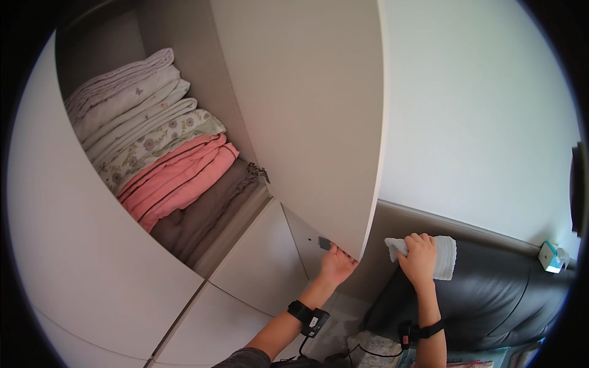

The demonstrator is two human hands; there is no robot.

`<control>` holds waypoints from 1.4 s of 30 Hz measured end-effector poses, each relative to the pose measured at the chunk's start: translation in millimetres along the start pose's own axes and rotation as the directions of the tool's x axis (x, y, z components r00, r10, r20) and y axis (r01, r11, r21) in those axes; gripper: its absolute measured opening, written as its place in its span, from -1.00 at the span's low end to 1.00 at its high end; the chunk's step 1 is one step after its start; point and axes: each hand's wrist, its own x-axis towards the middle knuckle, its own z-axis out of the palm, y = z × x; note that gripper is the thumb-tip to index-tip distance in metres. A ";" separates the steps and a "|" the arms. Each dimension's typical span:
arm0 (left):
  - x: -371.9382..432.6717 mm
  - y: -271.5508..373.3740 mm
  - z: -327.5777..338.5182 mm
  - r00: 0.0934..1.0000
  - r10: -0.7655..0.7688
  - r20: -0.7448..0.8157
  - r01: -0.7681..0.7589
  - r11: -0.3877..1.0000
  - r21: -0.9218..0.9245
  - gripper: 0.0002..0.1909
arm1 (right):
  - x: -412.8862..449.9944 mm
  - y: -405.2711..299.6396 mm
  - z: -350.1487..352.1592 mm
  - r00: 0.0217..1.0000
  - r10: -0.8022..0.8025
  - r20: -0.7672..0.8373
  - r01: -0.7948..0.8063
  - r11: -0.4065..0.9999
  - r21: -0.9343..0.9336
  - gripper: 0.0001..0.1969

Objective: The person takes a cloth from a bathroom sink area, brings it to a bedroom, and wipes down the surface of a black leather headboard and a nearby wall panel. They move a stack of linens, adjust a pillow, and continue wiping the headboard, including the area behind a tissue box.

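With its fingers curled round the bottom corner, my left hand [338, 265] grips the open cabinet door [317, 115]. Further right, my right hand [419, 257] holds a folded light grey cloth [445, 257] in front of the black leather headboard. Inside the cabinet, a stack of folded bedding leans at upper left: pale sheets [124, 99], a floral fabric [149, 144], a pink fabric with dark piping [179, 179] and a grey-brown fabric [207, 211] at the bottom. A metal hinge [258, 171] joins the door to the cabinet side.
Closed white cabinet fronts [257, 248] lie below and left of the opening. The black leather headboard [478, 294] stands at lower right against a white wall [474, 115]. A small tissue box [550, 256] sits beyond it. Dark cables [377, 353] run between the wrist-worn devices.
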 end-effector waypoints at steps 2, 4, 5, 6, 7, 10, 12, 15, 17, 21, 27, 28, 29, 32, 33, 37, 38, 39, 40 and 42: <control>-20.7 2.1 1.3 1.000 0.013 0.013 -0.014 1.000 0.003 -0.60 | 0.1 -1.9 0.4 1.000 0.018 -0.004 -0.018 0.999 -0.051 -0.81; -45.0 9.7 -4.5 1.000 -0.019 -0.020 0.021 0.994 0.104 -0.61 | 0.4 -2.0 2.0 1.000 0.014 -0.011 -0.015 0.998 -0.065 -0.81; -53.2 15.5 -17.7 1.000 -0.016 -0.019 0.018 0.995 0.097 -0.61 | 0.1 -1.9 3.1 1.000 0.020 -0.019 -0.021 0.997 -0.075 -0.81; -61.6 22.5 -36.0 0.985 -0.039 0.166 0.035 0.999 0.030 -0.64 | -0.2 -3.2 2.1 0.999 0.009 -0.034 -0.012 0.996 -0.086 -0.80; -71.7 28.3 -44.8 0.937 -0.049 0.346 0.065 0.997 -0.035 -0.66 | -0.6 -3.2 3.3 1.000 0.005 -0.028 -0.008 0.996 -0.092 -0.80; -104.8 50.8 -72.7 0.958 -0.018 0.287 0.040 0.997 -0.069 -0.70 | -2.0 -4.9 5.7 0.997 0.019 -0.069 -0.028 0.990 -0.141 -0.81; -130.4 67.4 -85.5 0.966 -0.012 0.257 0.031 0.997 -0.071 -0.70 | -1.1 -8.0 6.4 0.996 0.025 -0.081 -0.038 0.986 -0.162 -0.81; -180.9 96.3 -89.4 0.968 0.073 0.240 -0.063 0.997 -0.048 -0.73 | 1.9 -14.9 18.0 0.995 0.018 -0.094 -0.033 0.986 -0.162 -0.81; -201.6 107.0 -94.3 0.988 0.107 0.110 -0.094 0.989 -0.112 -0.75 | 0.8 -11.4 16.8 0.991 0.038 -0.127 -0.066 0.973 -0.221 -0.81; -224.5 129.8 -96.2 0.983 0.140 0.120 -0.124 0.984 -0.128 -0.72 | 2.2 -5.1 25.0 0.988 0.016 -0.153 -0.059 0.959 -0.278 -0.78; -237.8 139.8 -79.7 0.976 0.218 -0.013 -0.215 0.953 -0.213 -0.66 | 3.5 -3.3 23.7 0.986 -0.025 -0.164 -0.031 0.945 -0.325 -0.78; -238.9 143.0 -82.9 0.975 0.221 -0.015 -0.219 0.951 -0.218 -0.66 | 3.8 -5.1 25.5 0.986 -0.026 -0.167 -0.032 0.942 -0.333 -0.78; -240.0 147.5 -86.9 0.969 0.247 -0.021 -0.242 0.930 -0.277 -0.64 | 5.2 -6.7 27.1 0.985 -0.028 -0.171 -0.032 0.939 -0.341 -0.78; -247.3 153.0 -85.3 0.955 0.293 -0.040 -0.284 0.873 -0.396 -0.59 | 5.0 -8.3 29.1 0.981 -0.039 -0.188 -0.032 0.932 -0.360 -0.78; -250.5 155.3 -82.4 0.944 0.327 -0.045 -0.312 0.839 -0.445 -0.58 | 5.7 -8.2 29.9 0.983 -0.046 -0.180 -0.023 0.932 -0.361 -0.78; -254.5 166.8 -90.5 0.927 0.370 -0.059 -0.343 0.775 -0.530 -0.50 | 1.7 -4.8 33.8 0.974 -0.053 -0.222 -0.038 0.922 -0.385 -0.78; -255.0 169.0 -95.1 0.920 0.390 -0.033 -0.341 0.756 -0.559 -0.49 | 2.4 -3.5 34.9 0.970 -0.056 -0.238 -0.041 0.922 -0.386 -0.77; -254.7 171.0 -96.3 0.915 0.403 -0.003 -0.329 0.741 -0.585 -0.49 | 3.3 -5.2 32.5 0.969 -0.053 -0.240 -0.046 0.920 -0.389 -0.77; -254.0 171.8 -96.0 0.917 0.398 0.000 -0.323 0.745 -0.583 -0.49 | 3.8 -9.5 29.6 0.968 -0.057 -0.243 -0.042 0.922 -0.385 -0.77; -253.3 172.2 -93.1 0.877 0.474 -0.072 -0.429 0.707 -0.562 -0.50 | 4.5 -14.3 28.0 0.967 -0.053 -0.251 -0.049 0.922 -0.384 -0.77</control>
